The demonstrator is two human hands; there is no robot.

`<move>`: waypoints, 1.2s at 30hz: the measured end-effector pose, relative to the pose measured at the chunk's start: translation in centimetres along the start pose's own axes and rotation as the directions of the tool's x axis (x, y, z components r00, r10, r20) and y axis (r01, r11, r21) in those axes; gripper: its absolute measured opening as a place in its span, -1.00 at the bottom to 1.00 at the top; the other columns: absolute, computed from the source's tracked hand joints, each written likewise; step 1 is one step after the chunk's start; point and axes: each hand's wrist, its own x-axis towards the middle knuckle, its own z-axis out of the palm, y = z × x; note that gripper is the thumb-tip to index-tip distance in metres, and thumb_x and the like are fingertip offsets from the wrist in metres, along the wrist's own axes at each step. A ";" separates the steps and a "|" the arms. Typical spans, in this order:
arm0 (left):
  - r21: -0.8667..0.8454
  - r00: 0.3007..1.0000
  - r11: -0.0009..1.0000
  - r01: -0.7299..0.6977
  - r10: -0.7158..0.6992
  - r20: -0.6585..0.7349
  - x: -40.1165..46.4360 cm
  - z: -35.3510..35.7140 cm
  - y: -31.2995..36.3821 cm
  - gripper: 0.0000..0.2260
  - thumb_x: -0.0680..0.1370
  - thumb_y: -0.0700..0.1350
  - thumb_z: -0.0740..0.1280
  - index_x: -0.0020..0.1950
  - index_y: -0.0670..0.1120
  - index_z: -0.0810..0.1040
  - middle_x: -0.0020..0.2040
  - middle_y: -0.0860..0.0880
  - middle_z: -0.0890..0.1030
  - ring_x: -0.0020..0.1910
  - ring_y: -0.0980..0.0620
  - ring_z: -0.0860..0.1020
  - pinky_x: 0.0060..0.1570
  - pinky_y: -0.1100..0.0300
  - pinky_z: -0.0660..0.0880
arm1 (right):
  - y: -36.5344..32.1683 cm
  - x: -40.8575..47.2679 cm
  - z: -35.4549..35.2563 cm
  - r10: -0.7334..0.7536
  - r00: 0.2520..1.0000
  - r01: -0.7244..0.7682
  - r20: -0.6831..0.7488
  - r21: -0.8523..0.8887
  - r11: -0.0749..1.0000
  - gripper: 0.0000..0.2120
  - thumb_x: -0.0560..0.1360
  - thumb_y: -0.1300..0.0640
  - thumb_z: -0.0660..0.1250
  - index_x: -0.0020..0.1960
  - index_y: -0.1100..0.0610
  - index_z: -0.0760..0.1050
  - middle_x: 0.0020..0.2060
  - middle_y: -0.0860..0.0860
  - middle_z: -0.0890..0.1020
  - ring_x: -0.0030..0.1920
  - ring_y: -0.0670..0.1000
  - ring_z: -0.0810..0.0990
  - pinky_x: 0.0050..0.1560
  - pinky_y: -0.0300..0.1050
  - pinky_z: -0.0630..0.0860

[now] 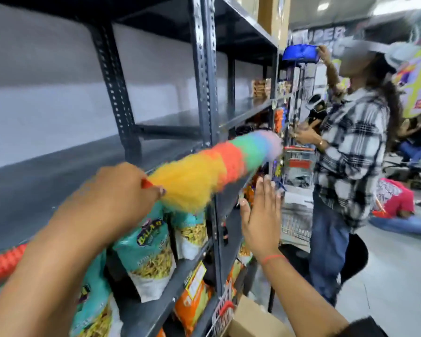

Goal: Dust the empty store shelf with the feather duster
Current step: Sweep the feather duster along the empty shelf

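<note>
Head view, left hand [122, 190]: I see it closed round the feather duster [216, 166] handle, plume toward 2 o'clock;
Right hand [260, 215]: flat, fingers wide, holding nothing

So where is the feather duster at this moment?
In the head view the feather duster is mid-frame, held by the left hand along the front edge of the empty shelf, above the snack bags; the open right hand is just below its tip.

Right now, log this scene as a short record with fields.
setting: store aisle, dark metal shelving
left hand: grips the feather duster at its red handle
right hand: open, empty, held off the shelf edge
duster head: rainbow coloured, at the front edge of the empty shelf
shelf below: teal snack bags
bystander: person in plaid shirt, to the right
</note>
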 end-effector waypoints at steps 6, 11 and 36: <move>-0.157 0.953 0.979 0.132 -0.169 -0.251 -1.0 -6.2 -6.6 -0.75 0.34 0.11 0.42 -0.35 -0.06 0.53 -0.50 -0.06 0.64 -0.46 -0.16 0.57 -0.38 -0.08 0.60 | -8.2 3.4 0.9 -0.235 0.972 0.230 0.023 0.138 0.963 -0.34 0.53 -0.24 -0.26 0.47 0.16 -0.08 0.44 -0.01 -0.10 0.46 -0.02 -0.15 0.46 -0.05 -0.21; -0.144 0.927 0.966 0.215 -0.248 -0.281 -3.5 -9.4 -9.7 -0.74 0.31 0.09 0.47 -0.38 -0.05 0.50 -0.54 0.08 0.64 -0.59 0.07 0.56 -0.39 0.07 0.57 | -16.3 6.0 1.4 -0.353 0.934 0.348 -0.047 0.339 0.874 -0.47 0.54 0.17 0.22 0.40 0.37 0.13 0.41 0.28 0.21 0.43 0.26 0.13 0.43 0.10 -0.02; -0.126 0.807 0.855 0.503 -0.517 -0.286 -2.9 -10.8 -16.7 -0.83 0.39 -0.02 0.46 -0.30 -0.06 0.54 -0.31 -0.04 0.67 -0.36 -0.03 0.58 -0.34 0.20 0.44 | -23.7 5.6 5.4 -0.704 0.704 0.623 0.098 0.391 0.678 -0.21 0.46 -0.36 -0.28 0.47 0.19 -0.14 0.43 0.03 -0.17 0.46 0.07 -0.23 0.44 0.04 -0.25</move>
